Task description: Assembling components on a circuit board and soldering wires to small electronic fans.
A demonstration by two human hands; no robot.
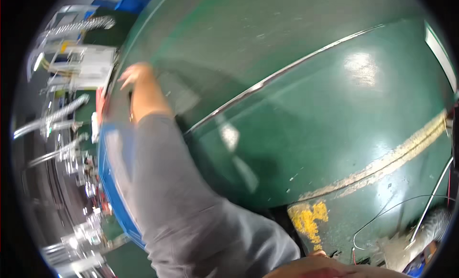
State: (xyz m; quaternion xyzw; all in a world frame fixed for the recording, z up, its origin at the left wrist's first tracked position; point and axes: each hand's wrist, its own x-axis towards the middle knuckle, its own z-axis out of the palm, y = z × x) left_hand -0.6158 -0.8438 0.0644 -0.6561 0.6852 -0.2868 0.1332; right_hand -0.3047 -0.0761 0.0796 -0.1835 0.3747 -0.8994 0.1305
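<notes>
My left arm, in a grey sleeve, reaches toward the upper left. My left hand is held out with its fingers apart, smeared a little by motion, and I see nothing in it. A dark band or object shows at its wrist. Below that hand, partly hidden by the sleeve, lies a blue crate with something pale inside its edge. Bare skin along the bottom edge appears to be my right hand and forearm, mostly cut off; its fingers cannot be made out.
Green floor with worn pale stripes spreads ahead and right. A yellow patch marks it near the bottom. A thin cable and a ribbed hose lie at lower right. Blurred benches with flexible ducts line the left.
</notes>
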